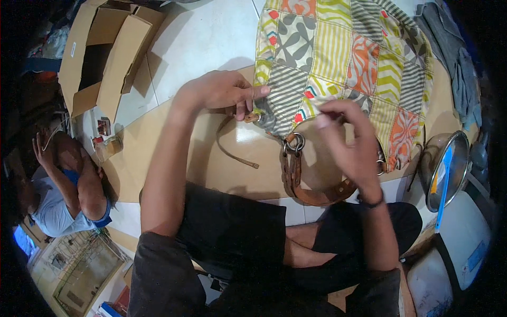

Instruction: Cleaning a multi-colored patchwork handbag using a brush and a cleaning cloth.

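A patchwork fabric bag point(328, 59) with stripes, chevrons and floral squares lies on the tiled floor in front of me. Its brown leather handle point(324, 196) hangs towards my crossed legs from metal rings point(294, 142). My left hand point(233, 93) pinches the bag's left edge beside a small leather tab, and a thin leather strap point(233, 156) trails from there. Over the bag's near edge is my right hand point(348, 134), slightly blurred, thumb and forefinger close to the fabric; whether they grip it I cannot tell.
An opened cardboard box point(107, 59) stands at upper left, near a glass mug point(109, 147). Another person point(71, 190) sits at the left. At the right are a metal bowl point(445, 174) with a blue-handled utensil point(444, 190), a grey cloth point(455, 67) and a pale container point(463, 237).
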Demonstrator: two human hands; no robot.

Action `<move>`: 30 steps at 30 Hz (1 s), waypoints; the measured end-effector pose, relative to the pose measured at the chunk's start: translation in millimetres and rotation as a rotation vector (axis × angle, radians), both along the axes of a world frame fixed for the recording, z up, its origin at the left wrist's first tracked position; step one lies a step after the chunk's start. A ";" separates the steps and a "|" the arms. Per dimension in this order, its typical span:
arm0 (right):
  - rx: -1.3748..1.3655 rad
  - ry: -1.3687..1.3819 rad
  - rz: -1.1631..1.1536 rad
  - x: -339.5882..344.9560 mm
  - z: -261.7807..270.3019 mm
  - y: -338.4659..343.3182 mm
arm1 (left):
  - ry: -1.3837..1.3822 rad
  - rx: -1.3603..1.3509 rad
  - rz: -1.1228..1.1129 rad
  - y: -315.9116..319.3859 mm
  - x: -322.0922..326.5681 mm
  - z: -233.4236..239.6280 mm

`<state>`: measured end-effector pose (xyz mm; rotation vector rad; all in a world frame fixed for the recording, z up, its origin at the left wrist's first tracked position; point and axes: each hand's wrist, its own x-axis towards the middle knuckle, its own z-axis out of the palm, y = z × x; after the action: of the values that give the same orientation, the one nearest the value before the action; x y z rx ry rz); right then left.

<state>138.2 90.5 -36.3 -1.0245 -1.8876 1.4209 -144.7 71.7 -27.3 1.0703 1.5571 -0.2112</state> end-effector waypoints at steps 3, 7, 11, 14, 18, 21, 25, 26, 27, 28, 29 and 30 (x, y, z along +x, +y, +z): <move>0.557 -0.263 0.196 -12.7 -9.9 0.3 | 0.007 0.019 -0.021 1.7 1.2 -3.5; 0.496 -0.312 0.231 -14.6 -28.3 -0.7 | -0.062 0.022 -0.013 -1.5 -3.1 -4.5; 0.507 -0.332 0.194 -17.1 -29.8 -4.3 | -0.091 0.020 -0.020 -3.2 -5.0 -3.2; 0.484 -0.326 0.203 -16.3 -28.7 -3.2 | -0.173 0.019 -0.012 -5.3 -8.3 -6.4; 0.487 -0.325 0.208 -16.0 -34.9 -4.0 | -0.163 0.001 -0.031 -4.8 -8.5 -4.6; 0.487 -0.315 0.193 -13.1 -26.5 -0.1 | -0.196 0.005 -0.049 0.1 -9.5 3.6; 0.463 -0.287 0.203 -15.0 -31.9 0.0 | -0.320 -0.002 -0.001 -6.3 -19.4 -10.6; 0.470 -0.281 0.207 -14.8 -33.1 0.2 | -0.321 -0.003 -0.001 -6.6 -19.6 -11.8; 0.469 -0.282 0.207 -14.9 -33.5 0.5 | -0.306 -0.012 0.016 -6.4 -19.9 -12.0; 0.469 -0.288 0.211 -14.3 -34.0 0.4 | -0.293 -0.021 0.035 -6.8 -19.2 -12.5; 0.470 -0.293 0.214 -13.8 -34.2 0.3 | -0.294 -0.022 0.035 -6.8 -19.0 -13.1; 0.469 -0.294 0.215 -13.6 -34.2 0.0 | -0.310 -0.015 0.018 -6.6 -19.3 -13.7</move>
<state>124.6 90.5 -70.6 -0.8484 -2.4530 0.8912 -164.0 65.1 -41.0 1.0242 1.2835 -0.0410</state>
